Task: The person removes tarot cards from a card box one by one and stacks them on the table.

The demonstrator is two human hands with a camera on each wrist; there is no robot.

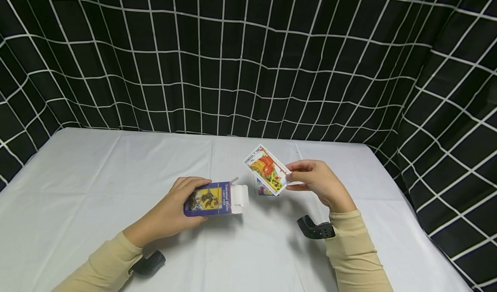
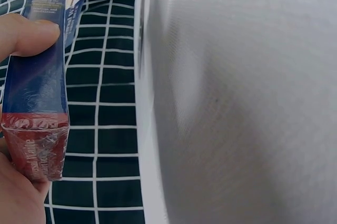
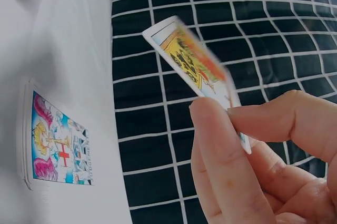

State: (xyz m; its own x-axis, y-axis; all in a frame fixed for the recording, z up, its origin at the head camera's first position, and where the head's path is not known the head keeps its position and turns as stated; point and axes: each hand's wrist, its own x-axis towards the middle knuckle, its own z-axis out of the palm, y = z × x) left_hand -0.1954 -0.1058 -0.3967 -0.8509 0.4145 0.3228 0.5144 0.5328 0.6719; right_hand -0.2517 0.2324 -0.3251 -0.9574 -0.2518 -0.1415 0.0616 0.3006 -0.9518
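My left hand (image 1: 171, 210) grips a blue tarot card box (image 1: 209, 198) from its left side, thumb along the near edge. The box's white end flap (image 1: 239, 197) stands open toward the right. In the left wrist view the narrow side of the box (image 2: 39, 84) shows, with clear plastic wrap around its red end. Between thumb and fingers, my right hand (image 1: 316, 182) pinches a tarot card (image 1: 265, 169) by its edge, held tilted above the table. Beneath it lies a small stack of tarot cards (image 3: 60, 147), face up with a winged figure on top, partly hidden in the head view.
A white cloth (image 1: 97, 188) covers the table. Behind it and to both sides hang black curtains (image 1: 209, 67) with a white grid. Black wrist-worn devices (image 1: 316, 228) sit at both sleeves.
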